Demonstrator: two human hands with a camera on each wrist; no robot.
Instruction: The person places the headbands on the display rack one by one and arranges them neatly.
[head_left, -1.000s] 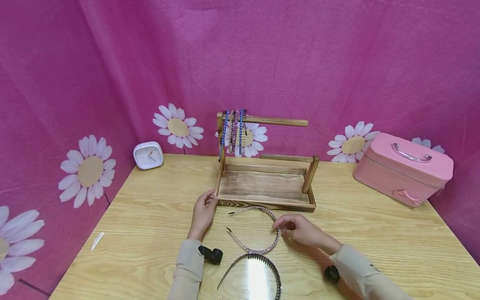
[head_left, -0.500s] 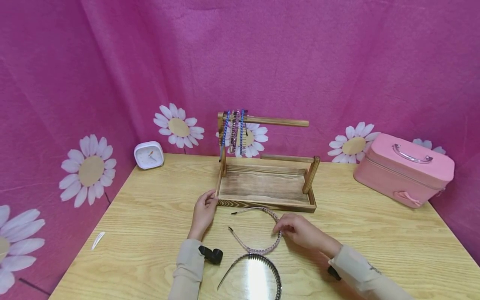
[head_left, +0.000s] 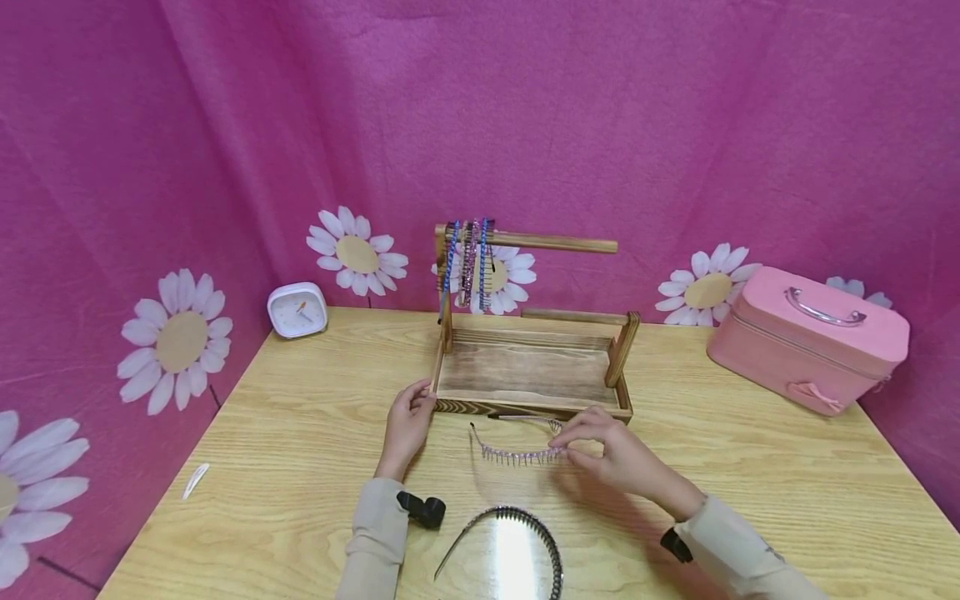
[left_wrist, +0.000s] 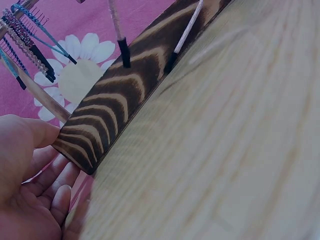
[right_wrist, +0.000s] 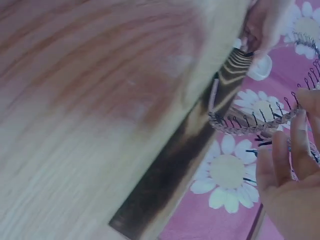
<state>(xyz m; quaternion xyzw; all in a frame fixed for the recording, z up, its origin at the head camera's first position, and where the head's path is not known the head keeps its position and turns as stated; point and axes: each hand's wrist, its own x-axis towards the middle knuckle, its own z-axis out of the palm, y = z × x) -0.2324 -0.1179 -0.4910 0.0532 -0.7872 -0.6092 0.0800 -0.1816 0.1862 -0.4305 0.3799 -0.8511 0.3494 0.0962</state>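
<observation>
My right hand (head_left: 611,450) pinches a pinkish beaded headband (head_left: 521,457) with comb teeth, lifted off the table in front of the wooden rack. In the right wrist view, thumb and fingers grip its beaded band (right_wrist: 245,130). The black-tipped ends point left, near the tray's front board in the left wrist view. My left hand (head_left: 408,429) holds the front left corner of the wooden rack (head_left: 532,410), thumb against the board's end (left_wrist: 82,150). On the rack's upper bar hang several headbands (head_left: 472,267), blue and pinkish. A dark toothed headband (head_left: 551,542) lies on the table nearest me.
A white clock (head_left: 297,311) stands at the back left. The pink case (head_left: 810,337) with a silver handle is at the back right. A white hair clip (head_left: 196,481) lies at the left table edge. A pink flowered cloth (head_left: 525,108) hangs behind.
My right hand has lifted the pinkish headband from the table, tilting it, and moved it slightly toward the rack. The left hand stays at the rack's corner.
</observation>
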